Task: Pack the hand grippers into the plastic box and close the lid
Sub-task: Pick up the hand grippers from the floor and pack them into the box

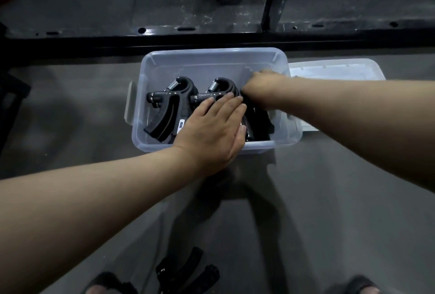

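The grey floor (70, 128) carried the clear plastic box (286, 139), which stood open, with its lid (341, 70) lying flat just beside the right wall. Inside the box, two black hand grippers stood side by side, the leftmost gripper (164, 110) uncovered and the second gripper (223, 88) partly under the left hand (211, 131). That hand lay flat, fingers straight and together, pressing on the packed pieces. The right hand (261, 86) reached into the right end of the box with its fingers curled down around a further dark gripper (259, 119); the exact hold was hidden. At least one spare gripper (188, 270) remained on the floor near the person's feet. In the inspector's judgement, seating was in hand: the left palm should hold the row upright while the right eases its piece down alongside, springs aligned, leaving room for the remainder below the rim.
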`<state>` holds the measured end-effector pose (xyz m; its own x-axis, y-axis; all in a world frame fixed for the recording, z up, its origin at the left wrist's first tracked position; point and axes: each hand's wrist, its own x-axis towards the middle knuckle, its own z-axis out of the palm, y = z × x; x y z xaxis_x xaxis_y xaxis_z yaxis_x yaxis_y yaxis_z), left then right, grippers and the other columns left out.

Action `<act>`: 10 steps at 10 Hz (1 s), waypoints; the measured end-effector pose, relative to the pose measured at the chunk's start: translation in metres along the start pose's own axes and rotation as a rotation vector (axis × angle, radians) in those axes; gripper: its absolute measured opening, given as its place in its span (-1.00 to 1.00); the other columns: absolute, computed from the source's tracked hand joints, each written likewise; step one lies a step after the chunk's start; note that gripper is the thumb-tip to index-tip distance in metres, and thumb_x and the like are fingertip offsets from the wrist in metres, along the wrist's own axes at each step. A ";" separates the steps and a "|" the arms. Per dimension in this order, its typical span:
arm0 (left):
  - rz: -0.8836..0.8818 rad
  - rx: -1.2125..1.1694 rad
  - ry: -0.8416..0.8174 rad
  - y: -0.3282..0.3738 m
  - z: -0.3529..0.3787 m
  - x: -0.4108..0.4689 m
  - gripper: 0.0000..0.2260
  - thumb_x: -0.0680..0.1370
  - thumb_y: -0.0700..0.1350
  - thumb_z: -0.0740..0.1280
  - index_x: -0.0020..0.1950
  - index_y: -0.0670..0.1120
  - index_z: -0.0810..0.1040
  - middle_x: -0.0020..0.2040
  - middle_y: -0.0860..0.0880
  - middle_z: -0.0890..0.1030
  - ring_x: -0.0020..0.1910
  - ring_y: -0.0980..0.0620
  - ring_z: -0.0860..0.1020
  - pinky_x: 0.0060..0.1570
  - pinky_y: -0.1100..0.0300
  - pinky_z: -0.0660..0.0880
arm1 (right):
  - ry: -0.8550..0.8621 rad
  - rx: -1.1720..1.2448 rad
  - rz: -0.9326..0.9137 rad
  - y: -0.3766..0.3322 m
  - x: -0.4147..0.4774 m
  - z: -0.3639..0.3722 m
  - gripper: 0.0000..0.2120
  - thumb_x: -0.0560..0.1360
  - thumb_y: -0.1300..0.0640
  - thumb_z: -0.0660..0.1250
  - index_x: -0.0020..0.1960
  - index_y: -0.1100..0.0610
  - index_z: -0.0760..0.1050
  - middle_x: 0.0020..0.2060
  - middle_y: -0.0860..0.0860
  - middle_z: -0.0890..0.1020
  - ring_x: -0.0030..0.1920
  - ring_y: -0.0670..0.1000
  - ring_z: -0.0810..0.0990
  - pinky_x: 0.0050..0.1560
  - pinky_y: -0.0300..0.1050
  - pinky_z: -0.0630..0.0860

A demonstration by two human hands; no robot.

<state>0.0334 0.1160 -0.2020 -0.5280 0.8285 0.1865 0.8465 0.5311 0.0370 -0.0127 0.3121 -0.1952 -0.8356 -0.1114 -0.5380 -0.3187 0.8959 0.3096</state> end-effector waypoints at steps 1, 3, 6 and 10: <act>0.000 0.001 0.019 0.000 0.000 0.001 -0.51 0.60 0.04 0.04 0.40 -0.20 0.45 0.42 -0.14 0.45 0.44 -0.11 0.37 0.39 -0.10 0.30 | -0.165 -0.112 0.009 0.007 0.008 -0.009 -0.75 0.58 -0.10 0.16 0.16 -0.05 0.48 0.24 -0.04 0.53 0.33 0.07 0.42 0.35 0.12 0.21; 0.000 0.002 -0.001 0.000 -0.002 0.001 -0.51 0.60 0.04 0.05 0.40 -0.20 0.45 0.42 -0.15 0.45 0.44 -0.12 0.37 0.39 -0.10 0.30 | 0.018 -0.055 -0.049 -0.005 0.003 0.005 -0.86 0.55 0.04 0.26 0.09 -0.01 0.51 0.12 -0.01 0.60 0.18 0.09 0.51 0.22 -0.02 0.32; -0.006 -0.009 0.002 0.001 -0.001 -0.001 -0.50 0.60 0.04 0.03 0.42 -0.19 0.43 0.43 -0.14 0.44 0.45 -0.11 0.36 0.41 -0.09 0.28 | -0.016 0.528 0.185 -0.044 -0.035 0.034 -0.41 0.57 0.05 0.17 0.49 0.33 0.12 0.48 0.37 0.07 0.49 0.39 0.06 0.47 0.23 0.11; -0.002 -0.013 0.009 0.000 0.002 0.000 -0.51 0.60 0.04 0.03 0.40 -0.21 0.45 0.41 -0.15 0.46 0.43 -0.13 0.38 0.39 -0.10 0.30 | 0.040 0.211 0.198 -0.034 -0.050 0.010 -0.47 0.51 0.07 0.32 0.36 0.33 0.27 0.29 0.30 0.37 0.29 0.28 0.38 0.24 0.12 0.37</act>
<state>0.0333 0.1161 -0.2036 -0.5289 0.8258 0.1957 0.8464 0.5302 0.0500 0.0443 0.2911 -0.1865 -0.8906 0.0614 -0.4507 -0.0509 0.9711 0.2331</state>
